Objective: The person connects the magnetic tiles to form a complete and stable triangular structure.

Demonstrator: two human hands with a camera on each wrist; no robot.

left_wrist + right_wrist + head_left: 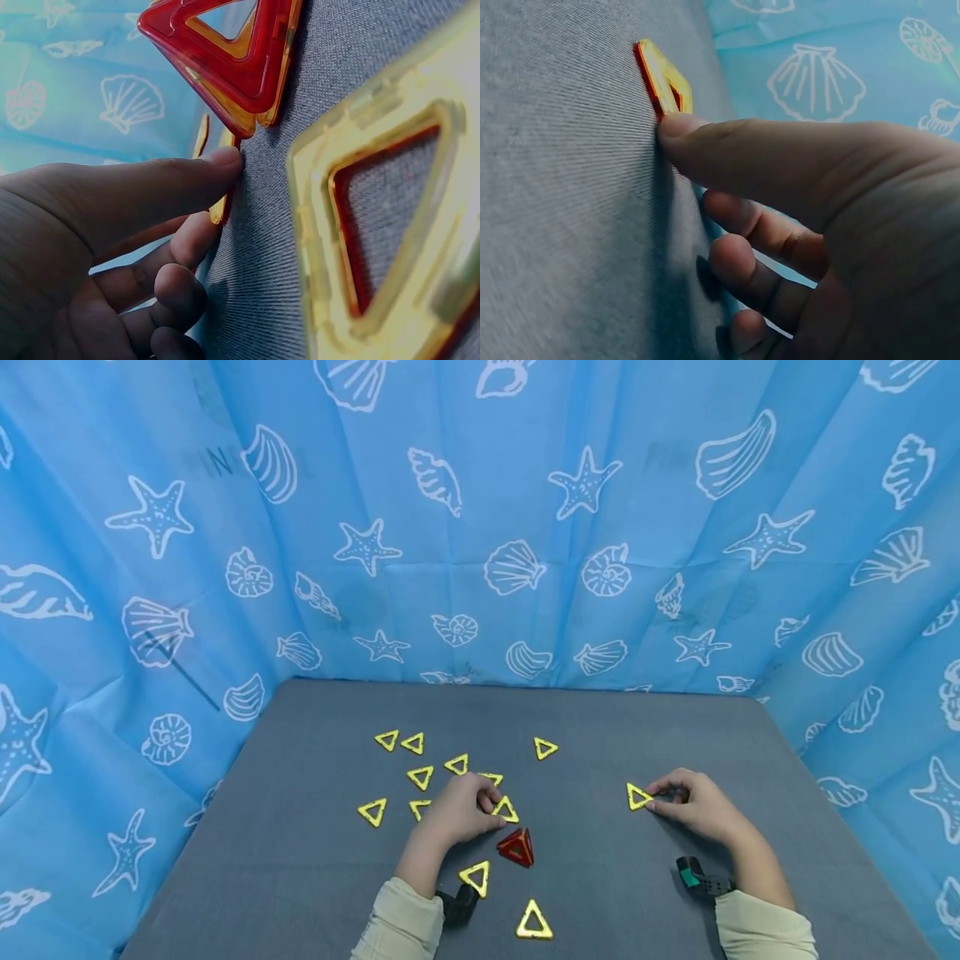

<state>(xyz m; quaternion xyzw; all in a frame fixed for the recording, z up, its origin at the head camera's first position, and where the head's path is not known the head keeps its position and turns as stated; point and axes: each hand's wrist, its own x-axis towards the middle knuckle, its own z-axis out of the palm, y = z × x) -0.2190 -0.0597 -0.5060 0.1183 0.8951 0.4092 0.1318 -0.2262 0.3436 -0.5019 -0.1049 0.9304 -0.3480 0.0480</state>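
Note:
Between the thumb and fingers of my left hand [456, 811] is a yellow triangular magnetic tile [512, 811]; its edge also shows in the left wrist view. Just in front of that hand stands a small red pyramid of triangular tiles [528, 847]. Off to the right, my right hand [699, 807] pinches another yellow triangular tile [631, 797] by one corner, thumb on the near side. In the right wrist view this tile [654, 77] lies close over the cloth, its red underside edge showing. The other right fingers are loosely bent.
Several yellow triangular tiles, one of them [372, 821] at the far left, lie spread around my left hand. Single tiles sit at the back [539, 750], beside the left wrist [483, 878] and at the front [533, 934]. A blue shell-print curtain [480, 593] surrounds the grey table [300, 877].

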